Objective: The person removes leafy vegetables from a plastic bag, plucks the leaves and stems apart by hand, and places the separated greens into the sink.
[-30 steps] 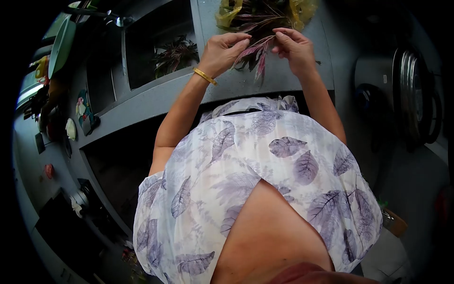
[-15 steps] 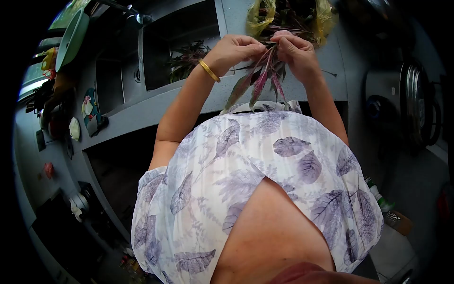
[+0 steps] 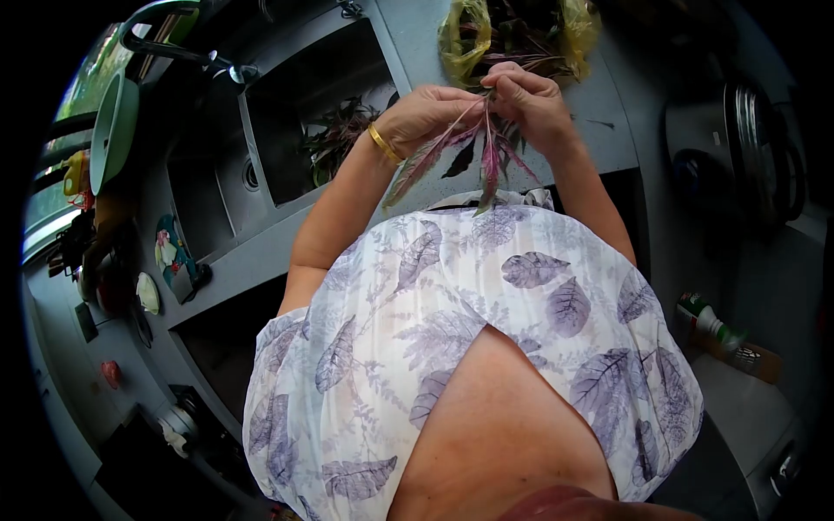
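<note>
A sprig of long purple and green leaves (image 3: 489, 161) hangs from my fingers over the front edge of the counter. My left hand (image 3: 432, 117), with a gold bangle at the wrist, pinches it from one side. On the other side my right hand (image 3: 528, 100) has its fingers closed on the upper stem. Just beyond my hands, an open yellow plastic bag (image 3: 465, 39) holds more of the same leaves (image 3: 526, 35). Another heap of leaves (image 3: 334, 139) lies in the nearer basin of the sink, left of my hands.
The double steel sink (image 3: 249, 130) has a faucet (image 3: 187, 54) behind it. A green basin (image 3: 115, 130) stands at the far left. On the right are a dark appliance with a shiny rim (image 3: 747, 165) and a green and white bottle (image 3: 705, 317). A stray stem (image 3: 601, 123) lies on the counter.
My hands have come together on the sprig, which now hangs lower with its leaves spread. The camera view has shifted, bringing more of the sink and faucet into sight.
</note>
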A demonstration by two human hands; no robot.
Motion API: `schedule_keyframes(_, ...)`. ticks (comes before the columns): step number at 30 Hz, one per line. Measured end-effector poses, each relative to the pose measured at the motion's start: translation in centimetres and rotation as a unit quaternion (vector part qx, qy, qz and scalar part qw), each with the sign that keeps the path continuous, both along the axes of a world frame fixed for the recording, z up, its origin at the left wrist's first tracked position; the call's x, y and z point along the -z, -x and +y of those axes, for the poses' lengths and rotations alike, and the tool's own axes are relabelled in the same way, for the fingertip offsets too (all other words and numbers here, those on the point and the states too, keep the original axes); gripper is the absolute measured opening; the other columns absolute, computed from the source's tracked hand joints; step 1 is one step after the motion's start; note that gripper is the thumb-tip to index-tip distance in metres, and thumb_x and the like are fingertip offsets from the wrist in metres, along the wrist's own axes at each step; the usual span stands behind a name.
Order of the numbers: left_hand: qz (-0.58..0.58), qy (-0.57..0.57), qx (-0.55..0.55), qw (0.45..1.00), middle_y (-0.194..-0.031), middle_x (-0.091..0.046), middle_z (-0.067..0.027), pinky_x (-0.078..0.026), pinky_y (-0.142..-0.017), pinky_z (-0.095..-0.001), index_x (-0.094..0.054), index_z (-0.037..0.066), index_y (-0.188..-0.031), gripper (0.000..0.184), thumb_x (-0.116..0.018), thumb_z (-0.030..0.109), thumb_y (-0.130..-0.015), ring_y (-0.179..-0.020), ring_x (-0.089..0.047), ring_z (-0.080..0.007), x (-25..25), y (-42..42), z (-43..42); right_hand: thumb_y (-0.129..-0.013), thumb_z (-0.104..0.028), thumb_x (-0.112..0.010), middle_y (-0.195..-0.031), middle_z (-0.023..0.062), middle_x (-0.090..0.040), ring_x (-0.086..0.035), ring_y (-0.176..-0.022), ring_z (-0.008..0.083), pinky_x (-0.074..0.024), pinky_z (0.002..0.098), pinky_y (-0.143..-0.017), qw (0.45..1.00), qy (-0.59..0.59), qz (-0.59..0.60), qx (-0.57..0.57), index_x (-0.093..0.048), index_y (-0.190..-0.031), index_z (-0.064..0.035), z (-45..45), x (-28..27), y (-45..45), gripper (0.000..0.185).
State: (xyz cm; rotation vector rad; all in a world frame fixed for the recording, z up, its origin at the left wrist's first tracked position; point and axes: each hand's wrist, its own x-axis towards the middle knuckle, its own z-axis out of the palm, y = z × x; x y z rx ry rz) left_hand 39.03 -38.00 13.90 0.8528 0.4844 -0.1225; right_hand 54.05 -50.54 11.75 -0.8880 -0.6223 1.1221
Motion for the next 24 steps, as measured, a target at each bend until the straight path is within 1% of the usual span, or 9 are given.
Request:
schedule_keyframes(2,-0.004,-0.028,-0.024,0.999,-0.088,-0.066,-0.0048,-0.050,-0.073,-0.0218,-0.065,0.001,-0.099,0.022,-0.065,0.017,-0.083,-0.077,-0.061,-0.0098,0.3,0.0,0.4,-0.087,-0.012,-0.060,-0.088,-0.0015,-0.055,-0.038,-0.055,0.0035,-0.0303,0.0173,-0.048,1.000,-0.003,0.005,-0.002,-0.067,-0.093,0.0011,0.6,-0.5,-0.1,0.016)
schedule_keyframes(6,-0.029,0.033,-0.016,0.999,-0.085,-0.064,-0.0025,-0.049,-0.071,-0.0229,-0.065,0.001,-0.094,0.020,-0.065,0.019,-0.083,-0.073,-0.059,-0.0087,0.3,0.2,0.5,-0.087,-0.011,-0.059,-0.086,-0.0023,-0.056,-0.038,-0.055,0.0030,-0.0297,0.0169,-0.048,0.999,0.021,-0.030,0.014,-0.067,-0.092,0.0006,0.7,-0.9,0.3,0.014)
schedule_keyframes(11,-0.034,0.035,-0.044,0.998,-0.081,-0.064,-0.0028,-0.048,-0.073,-0.0336,-0.064,0.005,-0.087,0.019,-0.065,0.024,-0.082,-0.072,-0.059,-0.0140,1.1,0.6,0.9,-0.087,-0.009,-0.060,-0.084,-0.0036,-0.057,-0.039,-0.057,0.0024,-0.0293,0.0168,-0.049,0.998,0.030,-0.054,0.023,-0.068,-0.089,0.0005,1.3,-1.2,0.8,0.013)
schedule_keyframes(15,-0.028,0.102,-0.116,0.988,-0.075,-0.062,-0.0063,-0.046,-0.061,-0.0269,-0.063,-0.001,-0.083,0.014,-0.068,0.012,-0.080,-0.065,-0.057,-0.0159,1.0,0.6,0.1,-0.086,-0.009,-0.061,-0.082,-0.0029,-0.058,-0.041,-0.058,0.0024,-0.0302,0.0169,-0.049,0.990,0.027,-0.121,0.064,-0.069,-0.087,-0.0001,1.2,-1.1,1.1,0.012)
schedule_keyframes(18,-0.080,0.083,-0.078,0.990,-0.083,-0.065,-0.0034,-0.047,-0.077,-0.0345,-0.063,0.006,-0.088,0.014,-0.064,0.019,-0.083,-0.076,-0.059,-0.0146,2.6,0.9,0.2,-0.085,-0.008,-0.061,-0.081,-0.0024,-0.057,-0.043,-0.059,0.0023,-0.0308,0.0167,-0.050,0.983,0.016,-0.164,0.074,-0.069,-0.086,-0.0005,1.1,-1.4,1.3,0.011)
schedule_keyframes(19,-0.028,0.123,-0.101,0.987,-0.081,-0.063,-0.0024,-0.047,-0.078,-0.0347,-0.062,0.006,-0.089,0.012,-0.063,0.018,-0.084,-0.078,-0.058,-0.0142,2.8,0.9,0.3,-0.085,-0.008,-0.061,-0.081,-0.0022,-0.057,-0.044,-0.060,0.0023,-0.0312,0.0165,-0.050,0.981,0.009,-0.180,0.078,-0.069,-0.085,-0.0004,1.1,-1.4,1.4,0.011)
schedule_keyframes(20,-0.022,0.095,-0.100,0.990,-0.081,-0.063,-0.0022,-0.046,-0.078,-0.0343,-0.061,0.006,-0.089,0.012,-0.062,0.017,-0.084,-0.079,-0.058,-0.0146,2.9,1.0,0.3,-0.085,-0.008,-0.061,-0.081,-0.0020,-0.057,-0.045,-0.061,0.0023,-0.0316,0.0163,-0.051,0.977,0.002,-0.195,0.083,-0.069,-0.085,-0.0004,1.2,-1.4,1.4,0.011)
schedule_keyframes(23,-0.004,-0.006,-0.106,0.994,-0.082,-0.059,-0.0032,-0.046,-0.080,-0.0336,-0.056,0.006,-0.096,0.011,-0.058,0.012,-0.087,-0.084,-0.059,-0.0180,2.8,1.8,0.6,-0.085,-0.008,-0.061,-0.079,-0.0023,-0.058,-0.047,-0.063,0.0030,-0.0339,0.0155,-0.053,0.992,0.065,-0.055,0.091,-0.068,-0.085,0.0001,0.7,-3.2,1.8,0.011)
schedule_keyframes(24,-0.053,-0.026,-0.108,0.992,-0.084,-0.059,-0.0042,-0.046,-0.083,-0.0342,-0.054,0.005,-0.098,0.012,-0.055,0.013,-0.089,-0.085,-0.059,-0.0189,2.8,2.0,0.8,-0.085,-0.008,-0.062,-0.078,-0.0026,-0.058,-0.048,-0.063,0.0032,-0.0358,0.0155,-0.054,0.993,0.057,-0.079,0.073,-0.068,-0.085,0.0002,0.8,-2.9,1.4,0.011)
